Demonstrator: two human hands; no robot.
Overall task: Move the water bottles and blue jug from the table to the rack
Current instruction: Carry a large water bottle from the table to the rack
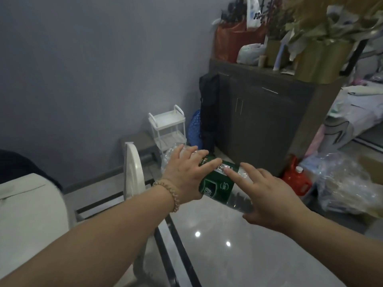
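A green-labelled water bottle lies tilted at mid-frame above the glossy surface. The left hand grips its upper part; the right hand lays spread fingers on its lower end. Beyond stands the white rack, between a white chair and a dark cabinet. A red jug sits at right.

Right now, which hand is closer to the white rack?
Left. The left hand grips the bottle in line with the white rack; the right hand sits farther off to the right.
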